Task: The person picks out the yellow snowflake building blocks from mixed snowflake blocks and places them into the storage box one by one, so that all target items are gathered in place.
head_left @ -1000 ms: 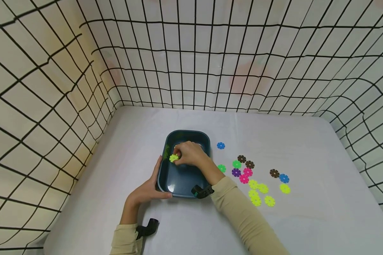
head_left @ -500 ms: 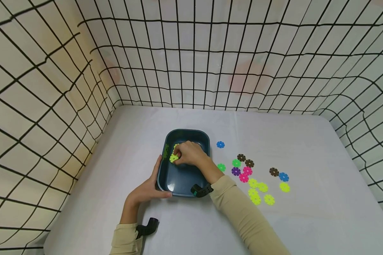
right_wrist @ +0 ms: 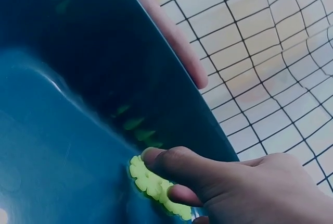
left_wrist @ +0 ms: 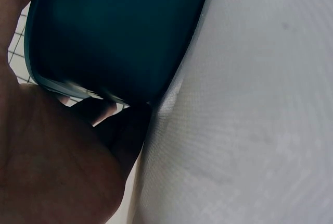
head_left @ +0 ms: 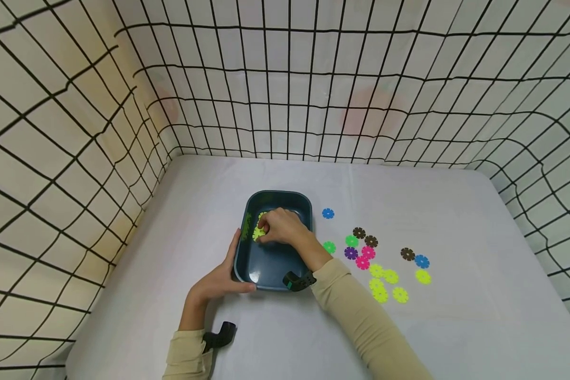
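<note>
A dark blue-green plastic tray (head_left: pixel 275 272) stands on the white table. My left hand (head_left: pixel 218 281) rests against its near-left corner, with straight fingers along the outer left wall and the thumb along the near side. Inside the tray, my right hand (head_left: pixel 282 227) pinches a yellow notched snowflake disc (head_left: pixel 257 235) near the left wall. In the right wrist view, the thumb and a fingertip touch yellow discs (right_wrist: pixel 148 182) that overlap in a row. The fingers partly cover these discs. The left wrist view shows the tray's outer wall (left_wrist: pixel 114 31) beside the left palm.
Right of the tray lie loose notched discs: a blue disc (head_left: pixel 328 213), a green disc (head_left: pixel 329 247), a purple disc (head_left: pixel 351 253), several yellow discs (head_left: pixel 400 295), plus pink and brown ones. Black wire grid panels (head_left: pixel 290 100) wall in the table's back and sides.
The right hand has shifted slightly within the tray, and the yellow disc at its fingertips is now more covered by them. The left hand stays at the corner.
</note>
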Motion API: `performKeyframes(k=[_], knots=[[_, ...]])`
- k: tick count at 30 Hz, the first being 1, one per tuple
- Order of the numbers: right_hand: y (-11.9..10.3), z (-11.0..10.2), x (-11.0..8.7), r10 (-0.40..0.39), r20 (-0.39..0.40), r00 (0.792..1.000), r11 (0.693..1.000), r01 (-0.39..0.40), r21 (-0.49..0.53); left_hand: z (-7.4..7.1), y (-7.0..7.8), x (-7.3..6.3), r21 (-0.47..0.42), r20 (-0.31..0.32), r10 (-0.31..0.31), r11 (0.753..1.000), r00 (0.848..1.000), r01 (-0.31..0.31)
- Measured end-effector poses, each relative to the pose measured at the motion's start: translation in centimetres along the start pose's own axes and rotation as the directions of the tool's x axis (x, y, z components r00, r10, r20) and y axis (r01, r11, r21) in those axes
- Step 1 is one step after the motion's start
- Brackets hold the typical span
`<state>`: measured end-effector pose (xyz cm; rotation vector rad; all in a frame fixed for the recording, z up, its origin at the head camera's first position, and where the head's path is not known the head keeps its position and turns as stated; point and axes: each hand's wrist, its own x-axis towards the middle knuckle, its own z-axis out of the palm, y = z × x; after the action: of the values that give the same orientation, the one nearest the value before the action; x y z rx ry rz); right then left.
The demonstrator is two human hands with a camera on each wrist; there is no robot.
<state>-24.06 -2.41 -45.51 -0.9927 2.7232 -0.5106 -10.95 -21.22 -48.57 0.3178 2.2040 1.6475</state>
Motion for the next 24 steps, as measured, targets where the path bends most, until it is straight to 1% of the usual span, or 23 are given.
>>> performKeyframes(k=[7, 14, 20, 24], knots=[[-0.2, -0.4, -0.1, 0.011, 0.0, 1.0, 1.0, -0.011, 0.024, -0.1, -0.2, 0.0, 0.004, 0.005, 0.008, 1.0, 1.0, -0.008], [-0.5, -1.6, -0.4, -0.004, -0.015, 1.0, 1.0, 0.004, -0.018, -0.1, -0.2, 0.2, -0.004, 0.006, 0.021, 1.0, 1.0, -0.021], [-1.1, -2.5, -0.8, -0.025, -0.035, 0.999, 1.0, 0.024, -0.015, -0.1, -0.1, 0.1, 0.002, -0.004, 0.019, 1.0, 1.0, -0.019], [-1.8, -3.1, -1.1, -0.036, -0.04, 0.999, 0.999, 0.035, -0.027, 0.0, -0.1, 0.1, 0.004, 0.001, 0.016, 1.0, 1.0, -0.016]])
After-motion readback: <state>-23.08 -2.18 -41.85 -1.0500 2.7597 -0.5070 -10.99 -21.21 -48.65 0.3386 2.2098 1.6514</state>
